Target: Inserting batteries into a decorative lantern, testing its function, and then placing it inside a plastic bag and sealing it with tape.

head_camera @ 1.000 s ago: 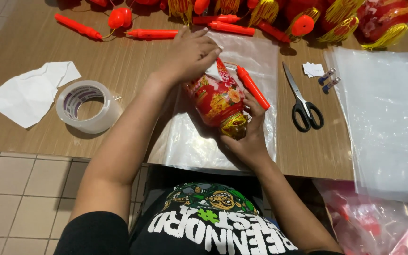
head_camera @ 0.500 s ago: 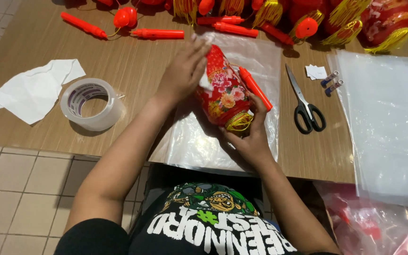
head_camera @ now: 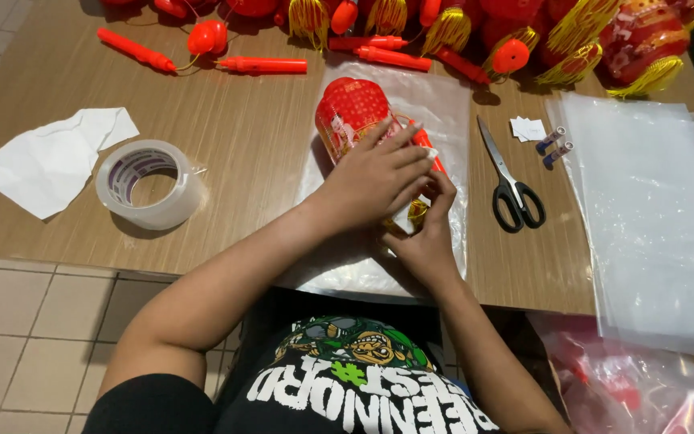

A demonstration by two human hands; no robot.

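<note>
A red patterned paper lantern [head_camera: 353, 112] lies on a clear plastic bag [head_camera: 435, 96] spread on the wooden table [head_camera: 251, 153]. My left hand [head_camera: 375, 177] presses flat over the lantern's near end. My right hand [head_camera: 427, 241] holds the lantern's lower end from underneath, by its yellow tassel [head_camera: 418, 213]. A red plastic stick [head_camera: 427, 145] lies along the lantern, partly under my left fingers.
A roll of clear tape [head_camera: 150, 183] and crumpled white paper [head_camera: 50, 161] lie to the left. Black-handled scissors [head_camera: 508, 181] and two small batteries [head_camera: 554, 147] lie to the right, beside a stack of clear bags [head_camera: 652, 209]. More red lanterns and sticks [head_camera: 443, 32] line the far edge.
The lantern has gone from upright in my hands to lying flat on the bag, pointing away from me. My left hand has moved down onto it.
</note>
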